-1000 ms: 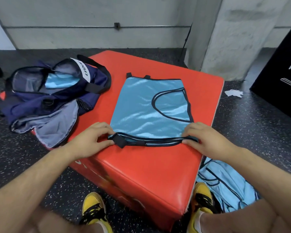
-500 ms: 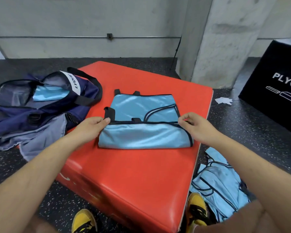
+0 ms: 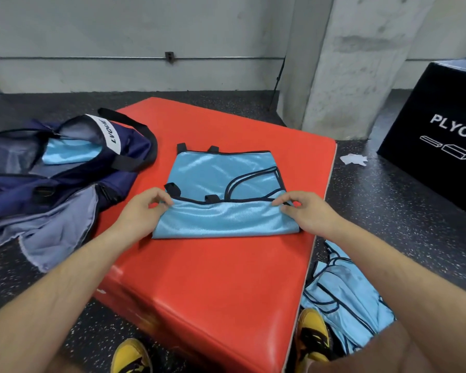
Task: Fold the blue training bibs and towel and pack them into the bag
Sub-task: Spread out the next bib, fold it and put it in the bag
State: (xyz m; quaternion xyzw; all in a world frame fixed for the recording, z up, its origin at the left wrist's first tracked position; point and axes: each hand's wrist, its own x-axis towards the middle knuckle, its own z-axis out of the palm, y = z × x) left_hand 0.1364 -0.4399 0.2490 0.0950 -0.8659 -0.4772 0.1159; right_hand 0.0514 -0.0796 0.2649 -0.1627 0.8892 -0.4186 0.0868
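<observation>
Red pad [image 3: 213,278] same spot, view has tipped up a bit since a second ago. Bag [image 3: 65,181] on the pad's left edge, unzipped, unmoved. Main change: the bib [image 3: 221,173] on the middle of the pad top was flat a second ago, with both hands on its near hem. Now that near half is turned over away from the person, the black-trimmed hem lies across the bib's middle, and the new crease faces the pad's near edge. So one fold is done and the bib is halved. Judgement: probably one more fold, then it goes in the bag.

Left hand [image 3: 143,211] is at the left end of the turned hem, fingers curled, thumb and fingertips pinching the cloth beside a black tab. Right hand [image 3: 304,211] is at the right end, index and thumb closed on the trim. Both have gone forward with the hem.

Hidden or unclear:
- Pile of bibs [image 3: 345,297] on the floor right of the pad, partly behind the right forearm. Count not readable.
- Grey towel [image 3: 57,230] draped off the pad's left side, half under the bag, still unfolded.
- One folded blue piece [image 3: 70,152] shows inside the bag. Can't tell if more sit under it.
- Black box [image 3: 441,146] far right of the pad, cut by the frame, lettering incomplete.
- Layers under the bib's turned half can't be seen.
</observation>
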